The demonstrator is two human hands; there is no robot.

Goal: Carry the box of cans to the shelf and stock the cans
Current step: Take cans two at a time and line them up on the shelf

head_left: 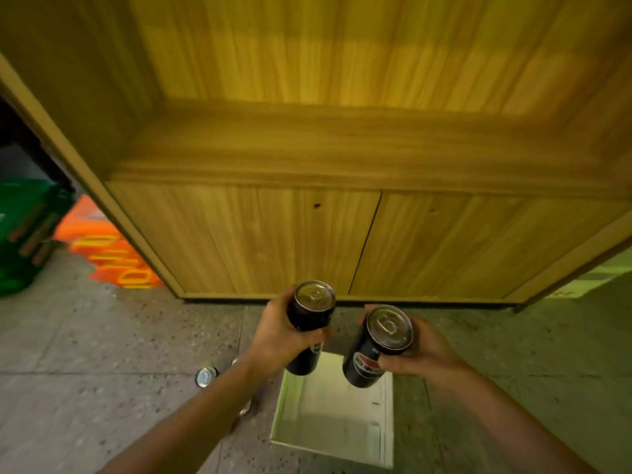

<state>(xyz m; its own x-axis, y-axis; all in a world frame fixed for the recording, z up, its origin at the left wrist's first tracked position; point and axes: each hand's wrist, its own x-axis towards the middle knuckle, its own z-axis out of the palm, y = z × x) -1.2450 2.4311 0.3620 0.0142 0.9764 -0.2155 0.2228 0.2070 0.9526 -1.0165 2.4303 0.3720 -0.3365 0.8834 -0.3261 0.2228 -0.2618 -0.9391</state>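
Note:
My left hand [278, 333] grips a tall black can [309, 316] with a silver top, held upright. My right hand [422, 350] grips a second black can [376, 347] with a red and white label, tilted a little to the left. Both cans hang above a white open box [335, 429] that lies on the floor and looks bare inside. Straight ahead is the wooden shelf unit, its open shelf board [342, 145] bare, well above the hands. Another can [206, 375] stands on the floor left of my left forearm, and further cans are partly hidden behind that arm.
Two closed cabinet doors [290, 241] sit below the shelf board. A green crate [24, 234] and an orange floor marking [102, 254] lie to the left of the unit. The floor is grey speckled tile [102, 354].

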